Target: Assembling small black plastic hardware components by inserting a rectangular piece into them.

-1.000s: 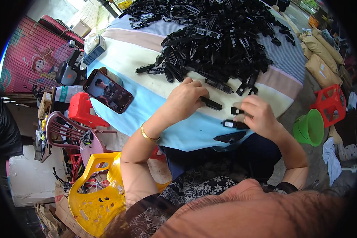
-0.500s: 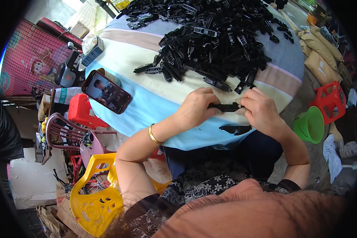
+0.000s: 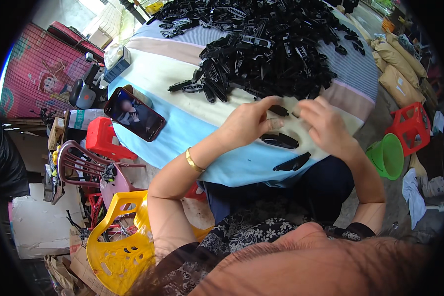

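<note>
The person is sitting at a round desk (image 3: 182, 74) that is wearing a striped cloth of blue, cream and grey. A big heap of small black plastic parts (image 3: 271, 44) is lying on the far half of the desk. The left hand (image 3: 246, 123) is resting on the cloth at the near edge of the heap, with the fingers curled loosely; the thumb is pointing forward and touching a small black plastic piece (image 3: 279, 109), but I cannot tell if the hand is really gripping it. A thin gold bangle (image 3: 193, 160) is sitting on the left wrist. The right hand (image 3: 325, 126) is hovering just beside the left one, fingers half open and bent, holding nothing that I can see. Two long black plastic pieces (image 3: 280, 140) are lying apart from the heap on the blue stripe, one just under the left fingers and the other (image 3: 292, 163) near the desk edge. A smartphone in a red case (image 3: 134, 114) is lying on the left side of the desk with its screen lit. A yellow plastic chair (image 3: 118, 246), a red plastic stool (image 3: 103, 140) and a green plastic bucket (image 3: 387, 155) are standing on the floor around.
</note>
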